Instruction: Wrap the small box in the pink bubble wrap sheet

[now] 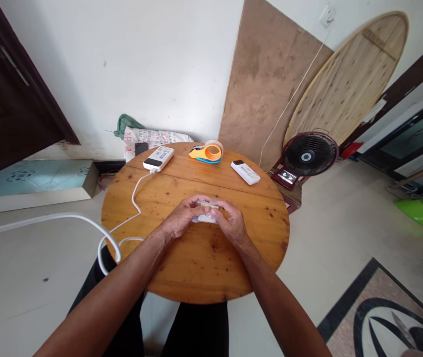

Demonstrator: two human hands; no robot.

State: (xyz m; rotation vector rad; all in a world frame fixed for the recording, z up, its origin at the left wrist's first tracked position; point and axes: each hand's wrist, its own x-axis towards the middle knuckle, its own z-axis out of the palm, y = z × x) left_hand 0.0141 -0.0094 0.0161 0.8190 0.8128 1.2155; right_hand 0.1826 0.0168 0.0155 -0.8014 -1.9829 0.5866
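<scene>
Over the middle of the round table, a small pale rectangular pack (207,217) with pinkish and violet markings is held between both hands. My left hand (185,214) is closed on its left side, with the thumb across the top. From the right, my right hand (231,219) grips it, thumb on the near face and fingers along the far edge. Fingers cover parts of the pack, so its exact kind cannot be told; it resembles a deck of cards.
On the wooden table (196,267) are a white power bank (159,157) with a white cable (134,196), an orange tape dispenser (208,151) and a second power bank (245,172). A black fan (308,154) stands right of the table. Printed sacking (159,136) lies behind it.
</scene>
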